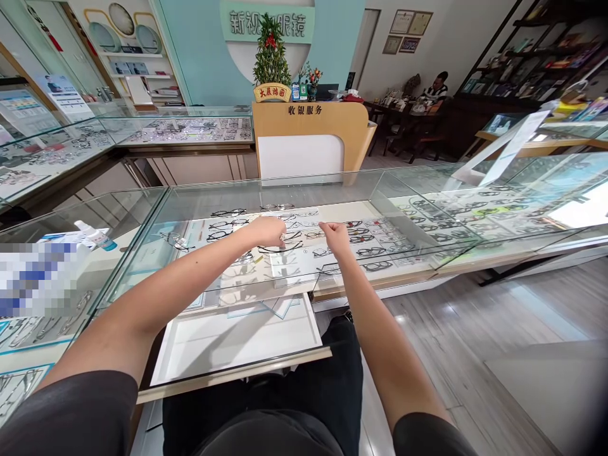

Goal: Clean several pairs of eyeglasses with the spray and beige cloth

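Both my arms reach over the glass display case, which holds rows of eyeglasses. My left hand is closed at the middle of the case, beside a dark-framed pair of glasses; what its fingers hold is too small to make out. To the right, my right hand is closed with thumb and fingertips pinched together, near more glasses; anything between them cannot be seen. Below my left forearm, a white drawer is pulled out towards me.
A spray bottle stands on the counter at the left. Beyond the case is a wooden cashier desk with a plant. A person sits at the back right. A white stand rises from the right counter.
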### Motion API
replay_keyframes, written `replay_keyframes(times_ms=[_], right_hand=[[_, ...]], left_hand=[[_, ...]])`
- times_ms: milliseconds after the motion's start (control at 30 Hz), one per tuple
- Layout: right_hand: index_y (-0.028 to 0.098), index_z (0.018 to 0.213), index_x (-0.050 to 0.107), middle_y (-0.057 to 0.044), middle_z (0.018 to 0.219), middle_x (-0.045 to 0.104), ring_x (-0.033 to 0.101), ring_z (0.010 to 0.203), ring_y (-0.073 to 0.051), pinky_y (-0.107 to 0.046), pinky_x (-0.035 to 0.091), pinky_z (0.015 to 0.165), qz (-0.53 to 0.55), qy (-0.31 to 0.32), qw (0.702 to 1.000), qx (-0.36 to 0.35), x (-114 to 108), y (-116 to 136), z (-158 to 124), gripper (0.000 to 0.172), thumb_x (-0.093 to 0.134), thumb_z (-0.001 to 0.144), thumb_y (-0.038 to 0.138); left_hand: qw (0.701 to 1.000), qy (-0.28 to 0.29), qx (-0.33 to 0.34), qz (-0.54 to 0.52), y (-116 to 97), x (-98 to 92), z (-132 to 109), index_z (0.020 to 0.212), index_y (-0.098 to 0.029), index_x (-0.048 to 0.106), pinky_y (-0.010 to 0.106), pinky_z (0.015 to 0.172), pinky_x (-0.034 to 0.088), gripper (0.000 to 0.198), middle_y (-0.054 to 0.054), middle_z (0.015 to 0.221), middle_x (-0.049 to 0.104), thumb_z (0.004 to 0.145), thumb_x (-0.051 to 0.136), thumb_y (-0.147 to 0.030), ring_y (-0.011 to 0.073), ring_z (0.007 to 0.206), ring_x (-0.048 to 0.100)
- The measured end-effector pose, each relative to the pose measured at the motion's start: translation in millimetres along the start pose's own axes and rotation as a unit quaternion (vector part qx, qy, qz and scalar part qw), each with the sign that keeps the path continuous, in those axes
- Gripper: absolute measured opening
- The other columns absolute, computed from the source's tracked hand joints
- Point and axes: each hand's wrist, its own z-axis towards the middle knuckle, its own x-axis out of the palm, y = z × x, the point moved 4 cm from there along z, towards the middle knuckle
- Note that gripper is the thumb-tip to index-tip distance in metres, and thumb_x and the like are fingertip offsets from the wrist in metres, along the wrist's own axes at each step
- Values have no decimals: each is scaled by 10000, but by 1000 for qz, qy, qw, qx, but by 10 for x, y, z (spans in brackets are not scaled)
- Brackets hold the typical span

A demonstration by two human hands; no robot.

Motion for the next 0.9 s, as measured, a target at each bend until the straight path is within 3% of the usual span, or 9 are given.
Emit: replay_keyframes(times_ms=[233,567,733,900], right_hand=[[285,653,250,67,629,181,176,645,-123,-341,207,610,1,2,1000,0,7,14,-4,525,638,898,540],[291,656,243,71,625,175,173,632,-121,-340,197,595,-6,5,1000,6,12,6,20,549,643,903,575],[289,659,246,69,624,172,171,650,-127,-337,205,601,-4,1,1000,4,18,-24,31,507,622,897,530],[293,671,243,72,630,173,178,654,-128,-341,215,610,-7,0,1000,2,10,-16,22,515,627,900,547]], left_hand=[[998,-42,-44,-10,101,-87,114,1181,-202,860,381,974,588,291,175,1249,854,986,719,-364,356,1236,783],[996,-40,-60,-47,127,2,239,1244,-199,881,382,1010,600,350,191,1268,857,939,764,-325,359,1253,783],[992,-73,-62,-81,155,-260,19,1165,-195,892,352,880,575,300,165,1162,875,964,717,-334,331,1120,801],[973,-162,-57,-156,287,-658,-467,1063,-240,871,334,724,494,248,71,1028,865,981,664,-350,248,884,755]])
